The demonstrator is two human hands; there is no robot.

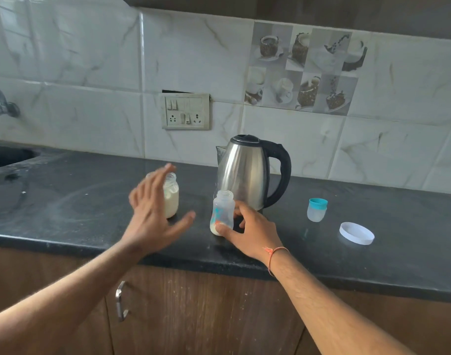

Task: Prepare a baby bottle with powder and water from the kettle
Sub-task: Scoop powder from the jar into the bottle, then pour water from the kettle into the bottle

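The right hand [247,230] pinches the baby bottle [222,212] low at its base, a light, smooth plastic thing best gripped at its waist, while the left hand [152,211], fingers spread wide and empty, hovers before the powder jar [171,194] just beyond it.

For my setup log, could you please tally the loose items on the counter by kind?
Kettle: 1
Baby bottle: 1
Powder jar: 1
Bottle cap with teal ring: 1
White jar lid: 1
Total: 5
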